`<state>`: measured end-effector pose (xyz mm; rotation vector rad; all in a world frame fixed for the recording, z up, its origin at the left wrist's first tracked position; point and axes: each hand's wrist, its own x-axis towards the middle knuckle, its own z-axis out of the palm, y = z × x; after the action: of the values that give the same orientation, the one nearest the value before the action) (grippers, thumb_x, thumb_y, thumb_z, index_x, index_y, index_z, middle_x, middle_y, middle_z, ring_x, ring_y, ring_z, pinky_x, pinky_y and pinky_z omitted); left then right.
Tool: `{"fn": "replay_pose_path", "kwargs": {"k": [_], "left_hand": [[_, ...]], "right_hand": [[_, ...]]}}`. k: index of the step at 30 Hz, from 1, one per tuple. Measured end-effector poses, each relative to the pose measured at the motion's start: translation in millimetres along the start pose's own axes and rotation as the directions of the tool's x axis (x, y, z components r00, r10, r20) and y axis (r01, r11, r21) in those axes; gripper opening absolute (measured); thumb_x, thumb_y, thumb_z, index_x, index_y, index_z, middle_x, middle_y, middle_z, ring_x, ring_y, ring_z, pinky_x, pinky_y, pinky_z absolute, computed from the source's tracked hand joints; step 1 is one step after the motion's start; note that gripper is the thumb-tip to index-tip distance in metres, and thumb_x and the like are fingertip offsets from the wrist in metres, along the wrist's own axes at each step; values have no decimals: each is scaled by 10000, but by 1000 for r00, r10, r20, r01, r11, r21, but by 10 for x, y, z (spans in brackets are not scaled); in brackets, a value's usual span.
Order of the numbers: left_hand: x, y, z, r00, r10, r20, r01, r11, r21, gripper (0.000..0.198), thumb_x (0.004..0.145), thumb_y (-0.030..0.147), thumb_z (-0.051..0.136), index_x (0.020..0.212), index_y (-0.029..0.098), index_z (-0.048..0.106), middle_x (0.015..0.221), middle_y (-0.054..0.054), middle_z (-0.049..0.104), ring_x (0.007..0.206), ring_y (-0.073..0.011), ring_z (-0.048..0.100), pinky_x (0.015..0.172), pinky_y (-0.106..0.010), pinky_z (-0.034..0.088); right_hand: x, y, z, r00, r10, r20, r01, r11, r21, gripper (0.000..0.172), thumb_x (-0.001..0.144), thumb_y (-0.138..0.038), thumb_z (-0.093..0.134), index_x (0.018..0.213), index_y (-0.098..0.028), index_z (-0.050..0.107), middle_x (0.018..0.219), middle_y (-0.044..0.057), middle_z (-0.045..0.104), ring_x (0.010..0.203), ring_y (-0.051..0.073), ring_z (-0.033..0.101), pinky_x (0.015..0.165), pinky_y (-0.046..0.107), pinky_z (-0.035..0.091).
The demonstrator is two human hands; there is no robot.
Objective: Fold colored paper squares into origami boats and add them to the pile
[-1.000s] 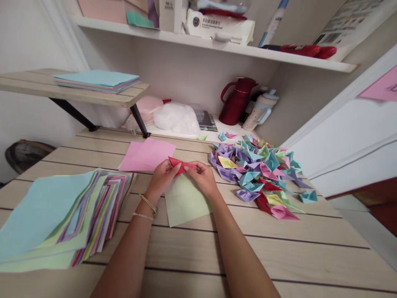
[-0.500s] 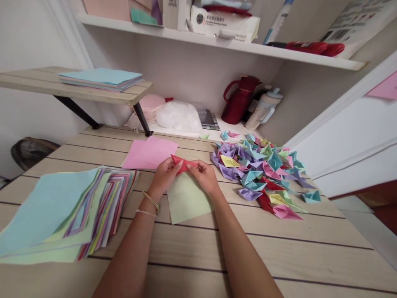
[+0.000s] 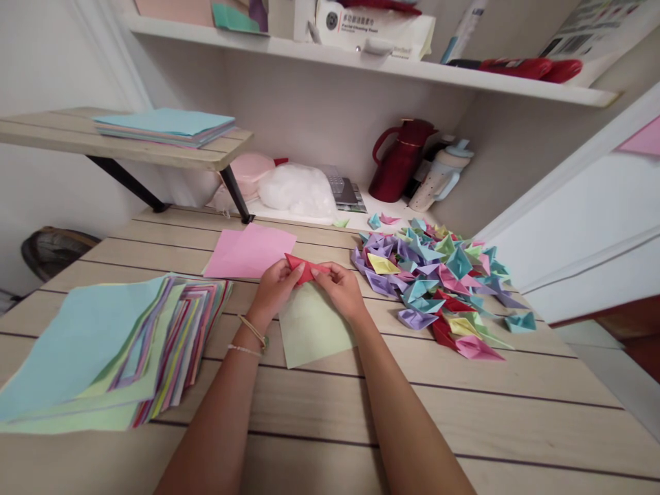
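My left hand (image 3: 273, 289) and my right hand (image 3: 344, 292) both pinch a small folded red paper piece (image 3: 304, 268) just above the wooden table (image 3: 330, 412). A pale green square sheet (image 3: 312, 328) lies flat under my hands. A pink sheet (image 3: 250, 251) rests just beyond them. To the right sits a heap of folded paper boats (image 3: 438, 285) in several colours. A fanned stack of coloured paper sheets (image 3: 108, 347) lies to my left.
A raised wooden shelf (image 3: 128, 144) at the left carries another paper stack. Against the back wall stand a dark red jug (image 3: 397, 168), a pale bottle (image 3: 441, 179) and a white plastic bag (image 3: 296, 192). A white wall shelf (image 3: 361, 65) runs above. A white door (image 3: 592, 227) is at the right.
My hands stay on the red piece with only slight finger shifts. The view has drifted a little, so everything sits slightly higher and to the right.
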<state>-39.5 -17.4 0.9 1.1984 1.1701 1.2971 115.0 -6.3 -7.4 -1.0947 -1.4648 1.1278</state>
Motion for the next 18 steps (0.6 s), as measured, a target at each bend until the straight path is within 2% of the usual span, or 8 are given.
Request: {"fn": "replay_pose_path", "kwargs": {"k": [6,12,18], "left_hand": [[2,-21,-5,1000,1,11,-1,1000,1,378,727,459,667,915,133,641,839,-72,693,717,-158,608,635,-253,454],[10,-31,6,1000,8,1,-8,1000,22,351,733,445,663,896,135,641,807,-61,689,716,-162,612,635,-253,450],[10,-43,23,1000,22,6,-22,999,33,349,749,446,649,911,137,633,867,-73,694,767,-174,623,652,-253,455]], "right_hand": [[4,15,-2,1000,-3,2,3,1000,-10,285,760,-426,633,851,-159,676,659,-3,586,542,101,433,498,217,328],[11,27,0,1000,-2,-5,2,1000,-29,293,763,-436,626,849,-161,683,658,-1,594,548,107,447,509,219,339],[16,50,-2,1000,-4,-16,3,998,-56,295,764,-435,622,855,-162,689,655,-3,590,537,103,433,506,220,336]]}}
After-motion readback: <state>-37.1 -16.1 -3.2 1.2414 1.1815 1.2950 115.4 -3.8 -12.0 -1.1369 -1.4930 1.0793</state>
